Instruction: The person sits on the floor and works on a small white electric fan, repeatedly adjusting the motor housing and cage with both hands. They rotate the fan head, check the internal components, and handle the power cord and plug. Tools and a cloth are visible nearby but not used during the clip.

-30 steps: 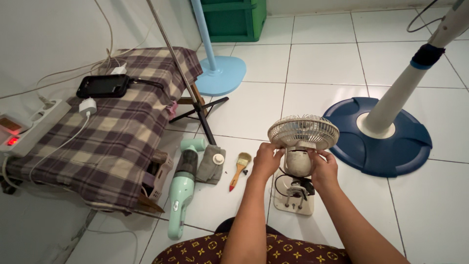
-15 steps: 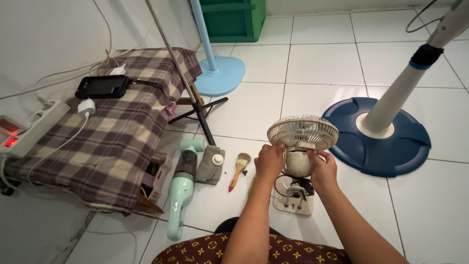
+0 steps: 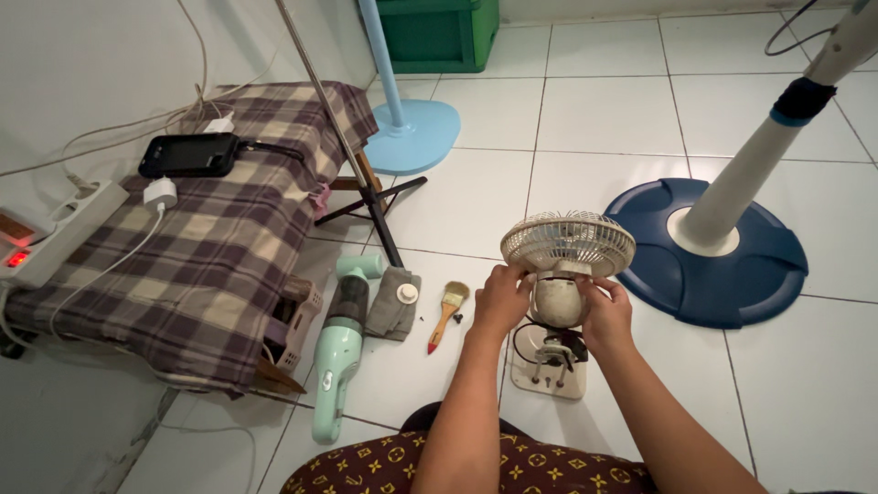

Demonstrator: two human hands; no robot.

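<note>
Head view: my left hand (image 3: 501, 302) and right hand (image 3: 605, 316) are both closed around the small fan (image 3: 565, 265) on the tiled floor (image 3: 476, 197). I should grip its motor housing evenly, keeping the base (image 3: 547, 373) flat.

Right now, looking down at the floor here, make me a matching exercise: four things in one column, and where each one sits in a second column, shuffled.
Things:
1. small cream desk fan
2. mint-green handheld vacuum
3. red-handled paintbrush
4. black rectangular device

Places:
A. on the plaid cloth
B. lying on the tile beside the grey folded cloth, left of the brush
C. held between the left hand and right hand
D. on the tile between the grey folded cloth and the left hand

Pairs: 1-C, 2-B, 3-D, 4-A
</note>
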